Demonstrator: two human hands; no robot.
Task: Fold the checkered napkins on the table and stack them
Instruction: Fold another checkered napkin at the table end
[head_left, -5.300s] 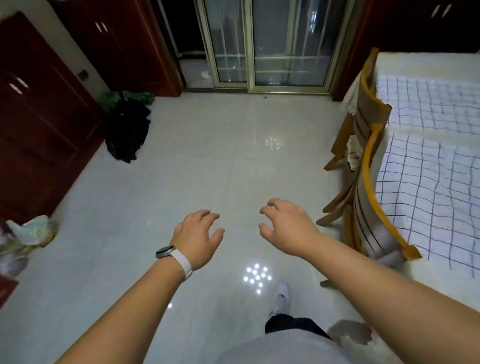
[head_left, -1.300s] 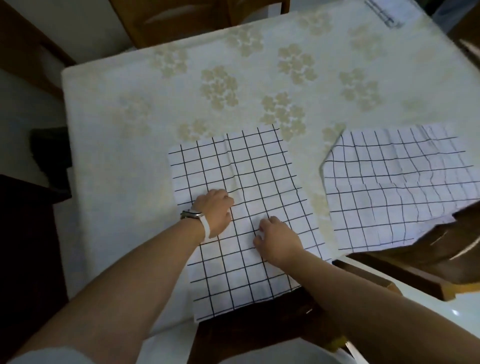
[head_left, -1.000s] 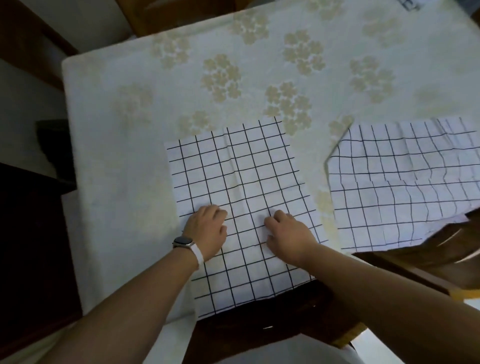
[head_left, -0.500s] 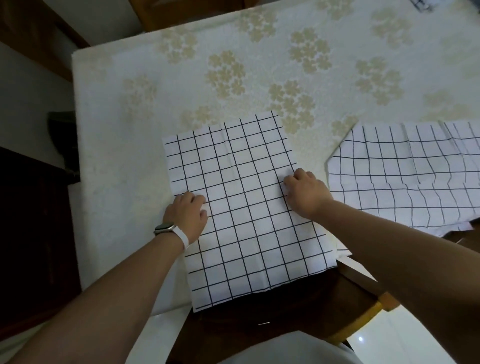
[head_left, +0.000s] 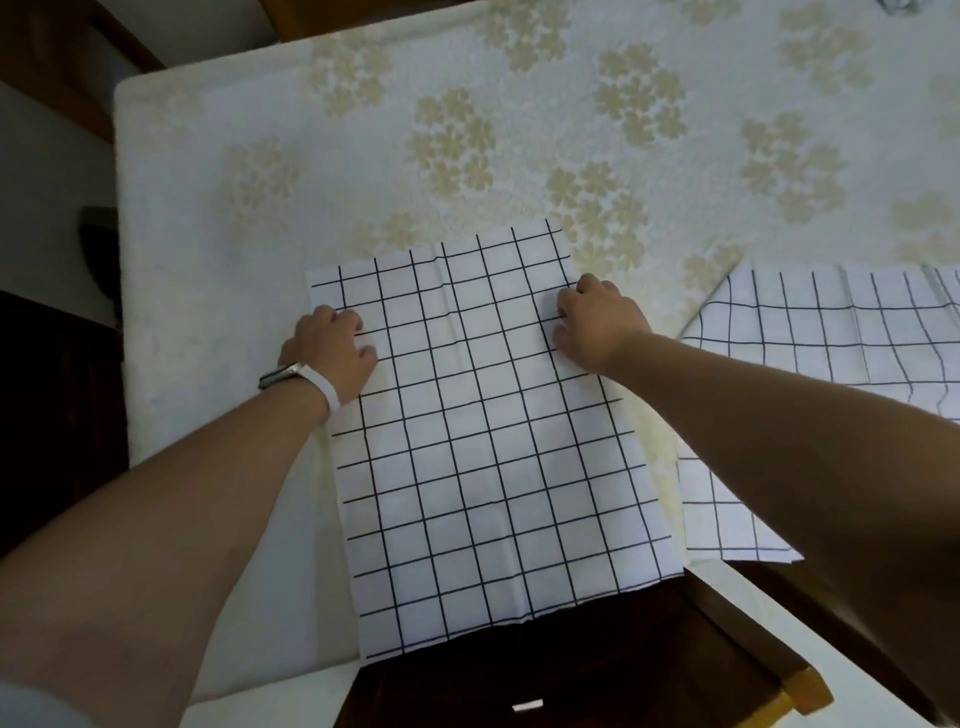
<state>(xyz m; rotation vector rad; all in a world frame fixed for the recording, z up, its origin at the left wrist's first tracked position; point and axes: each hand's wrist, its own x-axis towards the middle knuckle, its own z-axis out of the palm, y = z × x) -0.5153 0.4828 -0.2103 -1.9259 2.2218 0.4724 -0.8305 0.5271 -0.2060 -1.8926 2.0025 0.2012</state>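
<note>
Two napkins lie flat on the table (head_left: 363, 156). Napkin one (head_left: 493, 441) occupies frame centre, its near edge overhanging the table above a chair (head_left: 597, 675). Napkin two (head_left: 831, 353) lies at right (partly hidden by the right forearm). Left hand (head_left: 332, 348) rests on napkin one's left edge, right hand (head_left: 597, 322) on its right edge; both have curled fingers, grip undeterminable.
</note>
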